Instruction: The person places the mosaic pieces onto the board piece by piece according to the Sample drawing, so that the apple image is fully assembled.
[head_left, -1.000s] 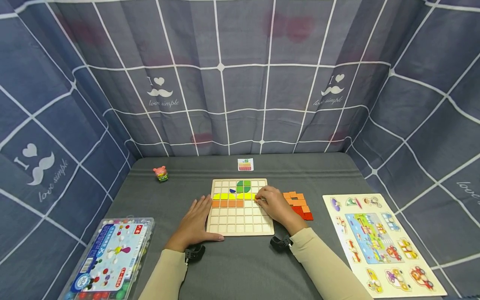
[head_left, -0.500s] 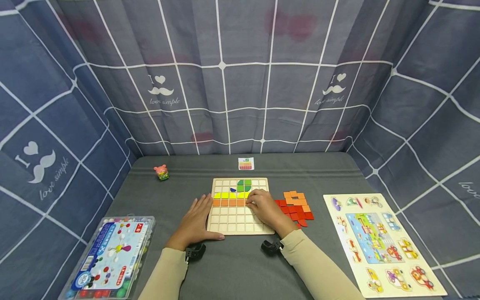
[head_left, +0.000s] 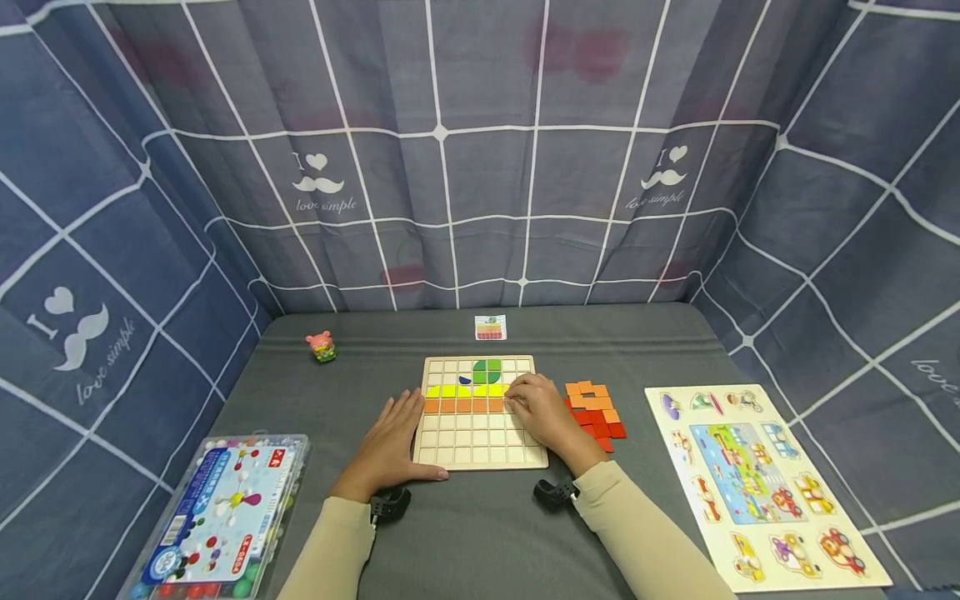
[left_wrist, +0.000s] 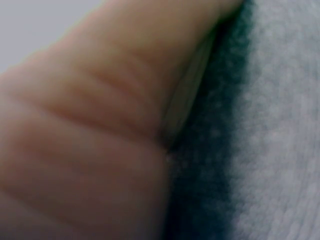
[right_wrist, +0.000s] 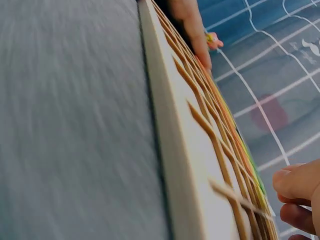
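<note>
A square wooden grid board [head_left: 480, 457] lies in front of me, holding green pieces [head_left: 487, 372], a small blue piece, a yellow row [head_left: 457, 391] and a row of orange tiles [head_left: 463, 406] beneath. My left hand [head_left: 393, 442] rests along the board's left edge, fingers straight and thumb near the front corner; the left wrist view shows it blurred. My right hand [head_left: 543, 417] is over the board's right side, bent fingertips just past the orange row's end. In the right wrist view its fingers [right_wrist: 297, 185] curl close together; whether a tile is between them I cannot tell.
Loose orange tiles [head_left: 597, 402] and red tiles [head_left: 600, 427] lie right of the board. Behind it is a small picture card [head_left: 491, 327]. A pig figurine [head_left: 321, 346] stands back left, a boxed bead set [head_left: 225, 508] front left, a picture puzzle board [head_left: 765, 492] at right.
My right hand moved left, then back right a little. The orange row on the board has grown by one tile. My left hand has stayed in place.
</note>
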